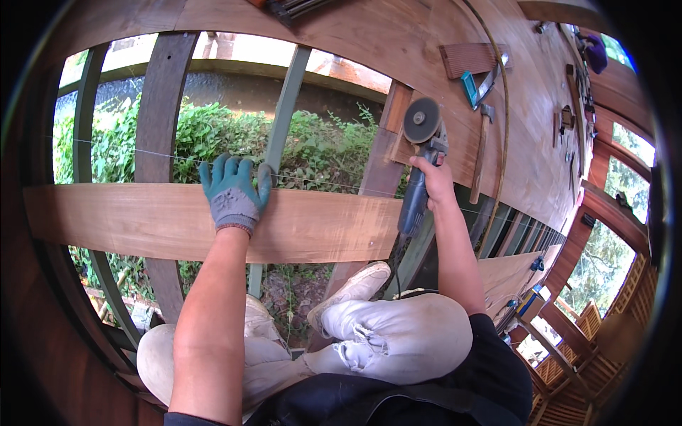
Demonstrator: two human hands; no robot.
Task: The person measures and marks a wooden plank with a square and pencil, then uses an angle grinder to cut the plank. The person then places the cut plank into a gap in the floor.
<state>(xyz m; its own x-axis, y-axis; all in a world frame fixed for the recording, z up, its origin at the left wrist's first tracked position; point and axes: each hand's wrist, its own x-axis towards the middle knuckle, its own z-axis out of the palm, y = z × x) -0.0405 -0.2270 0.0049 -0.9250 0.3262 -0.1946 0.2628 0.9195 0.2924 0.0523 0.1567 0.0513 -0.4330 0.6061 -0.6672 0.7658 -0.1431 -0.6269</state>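
My left hand (pixel 235 193), in a green and grey work glove, lies with fingers spread over the far edge of a wooden plank (pixel 320 226). That plank spans left to right across the open floor joists. Bare and wrapped round the body of an angle grinder (pixel 414 201), my right hand (pixel 435 182) is just past the plank's right end. The grinder's dark disc (pixel 421 119) points away from me. Whether the disc spins, I cannot tell. A thin string (pixel 153 152) runs across the joists beyond the plank.
Gaps between the joists (pixel 165 106) show plants and ground below. On the plywood (pixel 529 135) at the right lie a hammer (pixel 483 142), a teal-handled saw (pixel 470 90), a brown grooved board (pixel 458 59) and a long cord (pixel 505 106). My shoe (pixel 359 290) is near the plank.
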